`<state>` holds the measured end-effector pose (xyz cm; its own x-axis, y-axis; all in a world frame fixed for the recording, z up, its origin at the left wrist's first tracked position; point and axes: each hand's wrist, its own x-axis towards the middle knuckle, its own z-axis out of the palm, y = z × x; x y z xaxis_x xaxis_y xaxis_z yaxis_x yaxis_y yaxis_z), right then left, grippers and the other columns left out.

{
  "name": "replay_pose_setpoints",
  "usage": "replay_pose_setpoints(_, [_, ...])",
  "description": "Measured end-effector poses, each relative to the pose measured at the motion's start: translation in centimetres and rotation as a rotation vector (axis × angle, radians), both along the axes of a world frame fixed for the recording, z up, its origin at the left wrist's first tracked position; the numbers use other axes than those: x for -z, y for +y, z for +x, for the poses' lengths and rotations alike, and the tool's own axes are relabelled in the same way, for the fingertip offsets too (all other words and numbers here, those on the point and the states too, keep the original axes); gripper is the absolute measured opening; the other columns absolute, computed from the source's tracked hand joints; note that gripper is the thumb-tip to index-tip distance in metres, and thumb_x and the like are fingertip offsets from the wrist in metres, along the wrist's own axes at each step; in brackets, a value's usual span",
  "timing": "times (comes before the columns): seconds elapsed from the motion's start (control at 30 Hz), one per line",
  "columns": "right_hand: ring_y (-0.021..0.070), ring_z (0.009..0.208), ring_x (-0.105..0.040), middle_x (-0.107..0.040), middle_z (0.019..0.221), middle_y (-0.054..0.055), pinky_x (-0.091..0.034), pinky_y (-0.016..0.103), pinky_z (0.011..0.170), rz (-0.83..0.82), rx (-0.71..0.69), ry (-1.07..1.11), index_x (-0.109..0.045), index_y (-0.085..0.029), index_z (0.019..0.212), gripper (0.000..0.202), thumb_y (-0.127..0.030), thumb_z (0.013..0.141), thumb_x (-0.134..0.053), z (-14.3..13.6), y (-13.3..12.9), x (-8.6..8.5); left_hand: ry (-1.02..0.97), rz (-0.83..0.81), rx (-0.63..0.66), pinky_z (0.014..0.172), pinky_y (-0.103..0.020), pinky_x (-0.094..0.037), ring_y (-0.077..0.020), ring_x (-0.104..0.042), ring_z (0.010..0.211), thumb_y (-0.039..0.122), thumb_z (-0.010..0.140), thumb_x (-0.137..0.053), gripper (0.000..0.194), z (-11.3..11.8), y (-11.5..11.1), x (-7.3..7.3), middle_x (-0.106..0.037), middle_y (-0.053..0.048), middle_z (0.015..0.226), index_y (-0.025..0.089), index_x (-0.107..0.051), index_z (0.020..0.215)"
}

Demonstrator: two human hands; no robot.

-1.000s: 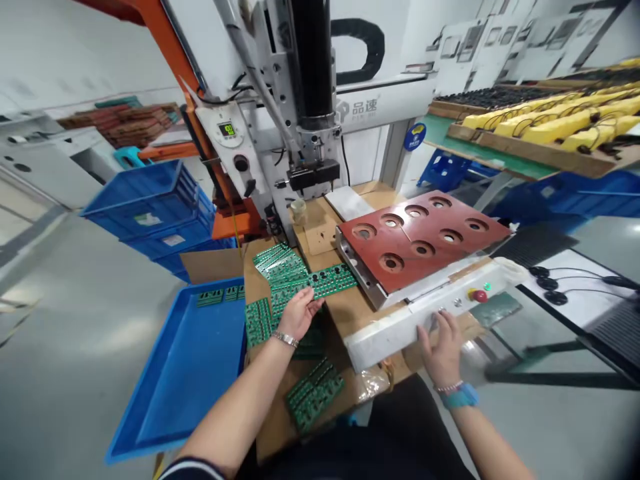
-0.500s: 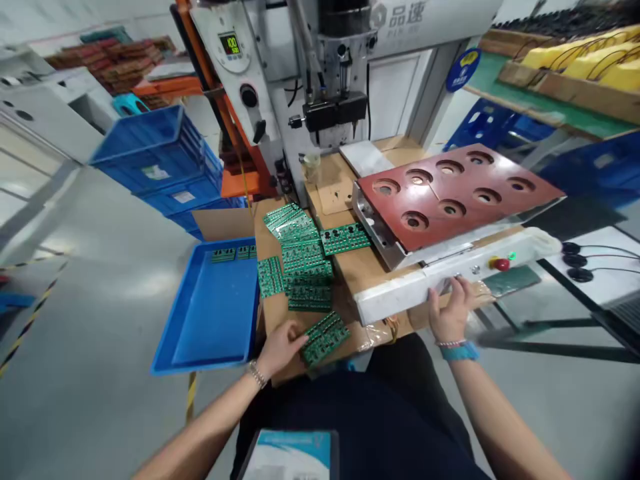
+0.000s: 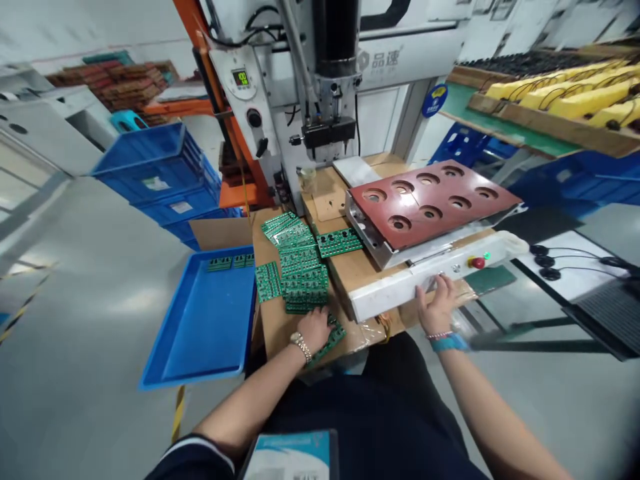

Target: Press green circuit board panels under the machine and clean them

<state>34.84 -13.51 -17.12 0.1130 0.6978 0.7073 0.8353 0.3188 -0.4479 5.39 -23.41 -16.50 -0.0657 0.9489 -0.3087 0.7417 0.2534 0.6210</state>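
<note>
Your brown bench (image 3: 278,330) has the blue tray (image 3: 205,323) along its left edge and the white control bar (image 3: 385,293) at its right. Piled circuit boards (image 3: 304,280) lie just beyond your left hand (image 3: 314,331). The near board (image 3: 335,337) lies under and right of its fingers, well apart from your right hand (image 3: 436,308), long axis slanting away rightward, by the bench's front edge; room separates it from the bar. Left fingers bend over it, grip impossible to tell; right fingertips touch the bar, grasping nothing visible.
</note>
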Motion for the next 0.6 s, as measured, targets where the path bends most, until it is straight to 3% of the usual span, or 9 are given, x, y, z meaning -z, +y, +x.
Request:
replay_pose_setpoints(0.13, [0.0192,0.103,-0.054,-0.052,0.119,0.007,-0.047,0.042,0.086,0.000,0.003,0.010,-0.049,-0.017,0.118,0.038,-0.038,0.086,-0.052,0.0,0.1,0.1,-0.134,-0.032,-0.083,0.081,-0.045,-0.049,-0.0234,-0.057,0.099,0.029,0.084,-0.055,0.030,0.8,0.9,0.3,-0.057,-0.009,0.118,0.020,-0.056,0.112])
replay_pose_setpoints(0.27, [0.0188,0.103,-0.054,-0.052,0.120,0.007,-0.047,0.042,0.086,-0.003,0.002,0.026,-0.049,-0.018,0.117,0.037,-0.038,0.086,-0.051,-0.1,0.1,0.2,-0.339,-0.073,-0.208,0.075,-0.041,-0.051,-0.0209,-0.060,0.091,0.028,0.084,-0.056,0.026,-1.8,0.7,-1.2,-0.061,-0.008,0.109,0.018,-0.058,0.107])
replay_pose_setpoints(0.43, [0.0197,0.105,-0.053,-0.051,0.120,0.008,-0.046,0.043,0.087,-0.006,0.011,0.059,-0.049,-0.017,0.118,0.039,-0.038,0.086,-0.052,-0.4,0.1,0.4,-0.631,-0.078,-0.433,0.059,-0.033,-0.054,-0.0153,-0.064,0.065,0.022,0.081,-0.060,0.015,-7.3,-1.5,-6.1,-0.067,-0.002,0.080,0.014,-0.061,0.093])
replay_pose_setpoints(0.5, [0.0199,0.105,-0.053,-0.051,0.121,0.008,-0.046,0.043,0.088,-0.002,0.016,0.072,-0.049,-0.017,0.118,0.039,-0.038,0.086,-0.052,-0.5,0.1,0.5,-0.764,-0.017,-0.530,0.061,-0.029,-0.055,-0.0148,-0.066,0.064,0.014,0.079,-0.059,0.015,-9.5,-1.9,-8.8,-0.070,0.001,0.074,0.021,-0.061,0.092])
replay_pose_setpoints(0.6, [0.0202,0.106,-0.053,-0.050,0.122,0.008,-0.046,0.044,0.088,0.007,0.014,0.086,-0.048,-0.017,0.119,0.039,-0.038,0.086,-0.052,-0.6,0.1,0.6,-0.931,0.154,-0.642,0.065,-0.024,-0.056,-0.0115,-0.068,0.065,0.001,0.073,-0.057,0.024,-11.5,-0.5,-12.6,-0.072,0.005,0.074,0.023,-0.059,0.083])
